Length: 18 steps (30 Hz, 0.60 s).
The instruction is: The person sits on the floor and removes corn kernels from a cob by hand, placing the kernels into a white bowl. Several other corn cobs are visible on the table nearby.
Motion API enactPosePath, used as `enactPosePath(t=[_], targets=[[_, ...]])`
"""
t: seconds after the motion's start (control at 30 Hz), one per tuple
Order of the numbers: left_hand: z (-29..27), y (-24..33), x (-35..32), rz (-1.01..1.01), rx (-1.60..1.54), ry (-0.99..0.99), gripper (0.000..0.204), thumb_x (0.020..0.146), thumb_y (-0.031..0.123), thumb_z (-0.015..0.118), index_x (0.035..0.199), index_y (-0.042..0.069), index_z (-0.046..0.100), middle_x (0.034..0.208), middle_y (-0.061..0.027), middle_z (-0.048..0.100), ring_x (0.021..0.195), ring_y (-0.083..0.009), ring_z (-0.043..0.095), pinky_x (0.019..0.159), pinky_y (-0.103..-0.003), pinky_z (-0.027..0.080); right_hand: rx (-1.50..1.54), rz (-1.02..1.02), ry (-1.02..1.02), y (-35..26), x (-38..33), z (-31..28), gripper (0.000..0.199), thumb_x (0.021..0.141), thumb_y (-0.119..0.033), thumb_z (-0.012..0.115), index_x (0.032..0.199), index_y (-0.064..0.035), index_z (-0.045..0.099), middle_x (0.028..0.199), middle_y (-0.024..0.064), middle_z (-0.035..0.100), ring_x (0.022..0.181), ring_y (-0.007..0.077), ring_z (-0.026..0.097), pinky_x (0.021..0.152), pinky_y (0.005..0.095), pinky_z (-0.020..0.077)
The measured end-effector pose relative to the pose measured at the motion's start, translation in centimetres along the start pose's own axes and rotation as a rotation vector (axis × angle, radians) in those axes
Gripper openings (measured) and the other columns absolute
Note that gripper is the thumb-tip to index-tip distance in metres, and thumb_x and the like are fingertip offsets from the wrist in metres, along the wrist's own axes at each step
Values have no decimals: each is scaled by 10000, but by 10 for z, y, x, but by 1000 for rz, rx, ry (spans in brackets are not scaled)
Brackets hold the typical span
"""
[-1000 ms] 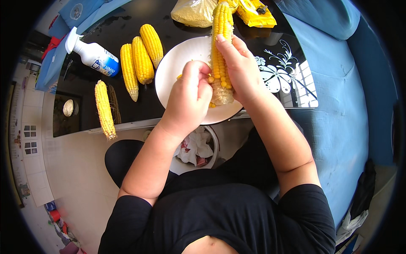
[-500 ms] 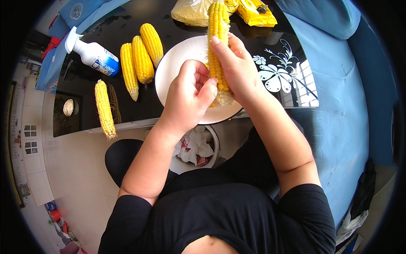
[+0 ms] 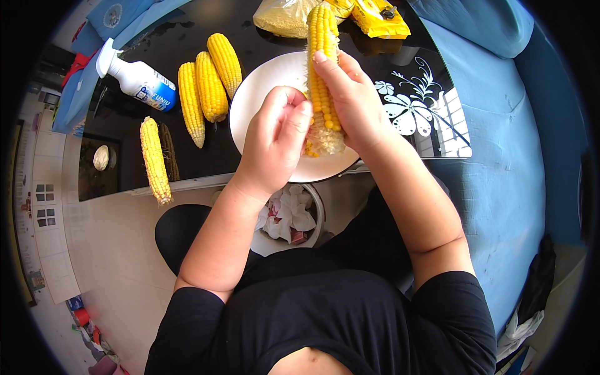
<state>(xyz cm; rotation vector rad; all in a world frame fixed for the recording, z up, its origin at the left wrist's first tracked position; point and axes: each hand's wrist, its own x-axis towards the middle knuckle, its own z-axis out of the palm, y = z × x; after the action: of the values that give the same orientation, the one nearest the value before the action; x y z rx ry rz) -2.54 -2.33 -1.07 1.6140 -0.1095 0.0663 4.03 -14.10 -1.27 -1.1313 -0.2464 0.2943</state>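
Observation:
An ear of corn (image 3: 322,56) stands nearly upright in my right hand (image 3: 359,103), thumb along its front and fingers behind. Its lower end shows pale bare cob (image 3: 327,142), with ragged kernels above it. At the cob's lower left side is my left hand (image 3: 275,134), fingers curled and thumb pressed against them; what lies inside is hidden. A few loose kernels (image 3: 309,150) show just under those fingers. Beneath both hands is a white plate (image 3: 253,94), partly covered by them.
Three ears of corn (image 3: 211,87) lie left of the plate on the black glossy table (image 3: 150,56); another ear (image 3: 154,159) overhangs the front edge. A spray bottle (image 3: 144,84) lies beyond. Yellow-filled bags (image 3: 281,17) sit behind. Below stands a waste bin (image 3: 320,215).
My left thumb has drawn back from the cob's lower kernels and now rests higher against the curled fingers. More bare cob shows at the lower end. The right hand has barely moved.

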Motion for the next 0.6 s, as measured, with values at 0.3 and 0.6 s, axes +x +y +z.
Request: enactPosePath(t=[0.3, 0.6], targets=[[2, -7, 1, 33, 57, -1, 81, 845, 46, 489, 884, 2, 433, 720, -35, 519, 620, -65, 488, 576, -215, 432, -113, -47, -27, 0, -2, 0, 472, 860, -304, 532, 1171, 25, 400, 943, 63, 527, 848, 98, 496, 743, 231, 424], [-6, -2, 1, -78, -93, -35, 57, 859, 49, 470, 890, 20, 431, 693, -26, 498, 610, -68, 478, 562, -208, 421, -18, 49, -38, -2, -2, -1, 502, 859, -312, 530, 1200, 25, 382, 952, 75, 525, 855, 108, 496, 750, 238, 426]])
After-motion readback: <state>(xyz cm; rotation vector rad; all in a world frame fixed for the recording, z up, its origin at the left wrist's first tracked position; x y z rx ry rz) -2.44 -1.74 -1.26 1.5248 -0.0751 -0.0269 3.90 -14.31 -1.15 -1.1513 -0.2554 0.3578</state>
